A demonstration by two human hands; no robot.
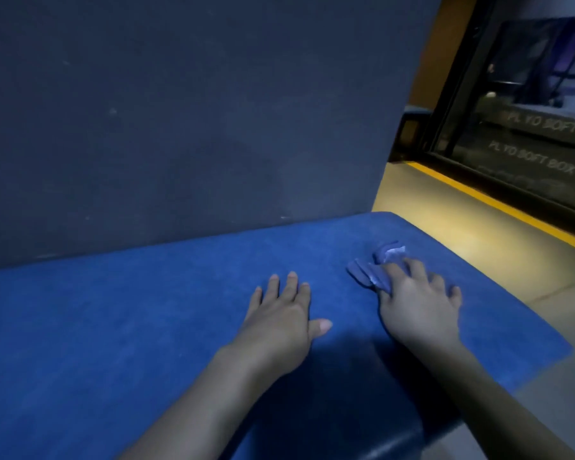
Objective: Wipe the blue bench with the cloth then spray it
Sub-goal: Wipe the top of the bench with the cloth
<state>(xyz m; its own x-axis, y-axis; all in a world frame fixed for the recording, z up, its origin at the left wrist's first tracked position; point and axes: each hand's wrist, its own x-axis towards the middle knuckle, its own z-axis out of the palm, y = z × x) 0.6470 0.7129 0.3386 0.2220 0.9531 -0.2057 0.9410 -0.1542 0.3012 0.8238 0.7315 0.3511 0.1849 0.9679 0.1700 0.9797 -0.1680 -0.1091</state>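
The blue bench (113,327) fills the lower part of the head view, its padded top running from left to right. A small blue cloth (365,272) lies bunched on the bench near its right end. My right hand (419,303) presses down on the cloth, fingers spread over it, with part of the cloth sticking out past the fingertips. My left hand (283,317) rests flat on the bench top to the left of the cloth, fingers apart and holding nothing. No spray bottle is in view.
A dark blue padded wall (180,111) rises right behind the bench. To the right are a lit floor (478,247), a yellow strip (498,204) and a dark glass panel (528,127) with lettering. The bench's right end drops off near my right hand.
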